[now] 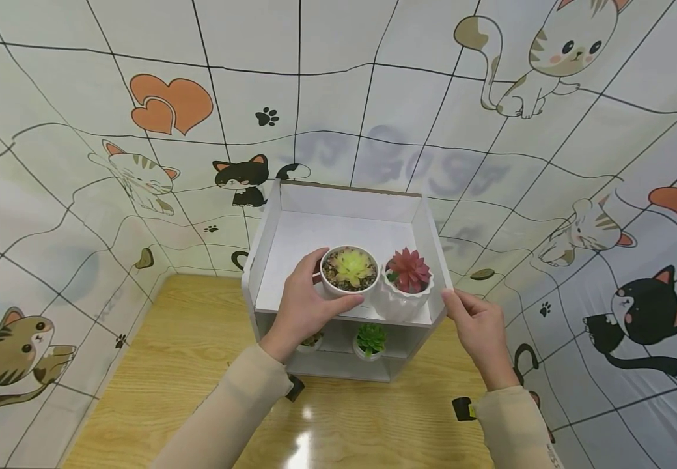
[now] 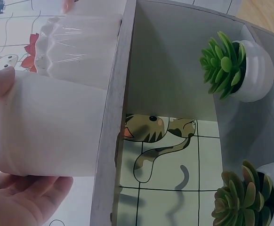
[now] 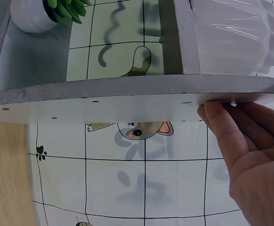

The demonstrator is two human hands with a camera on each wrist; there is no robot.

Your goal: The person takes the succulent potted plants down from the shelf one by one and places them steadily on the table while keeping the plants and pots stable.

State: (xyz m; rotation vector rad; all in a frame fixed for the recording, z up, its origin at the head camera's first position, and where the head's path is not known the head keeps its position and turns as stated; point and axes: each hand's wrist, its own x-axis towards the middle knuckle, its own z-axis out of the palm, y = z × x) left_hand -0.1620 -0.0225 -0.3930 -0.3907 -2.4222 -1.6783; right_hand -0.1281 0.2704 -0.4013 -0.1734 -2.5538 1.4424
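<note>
On the top level of a small white shelf unit [image 1: 347, 225], my left hand [image 1: 302, 303] grips a smooth white pot [image 2: 47, 127] by its sides. A yellow-green succulent [image 1: 350, 266] grows from dark gravel in it. Right beside it stands a white pot with a wavy rim [image 1: 400, 304], holding a red succulent [image 1: 410, 270]. My right hand [image 1: 480, 332] pinches the front edge of the unit's right side panel [image 3: 132, 87], with fingertips on its outer face and the thumb on the other side.
Below, in the lower compartment, a green succulent [image 1: 371, 339] and a brownish-green one [image 2: 243, 197] sit in white pots. The unit stands on a wooden table [image 1: 198, 339]. Cloth printed with cats and grid lines [image 1: 338, 98] surrounds the table at the back and sides.
</note>
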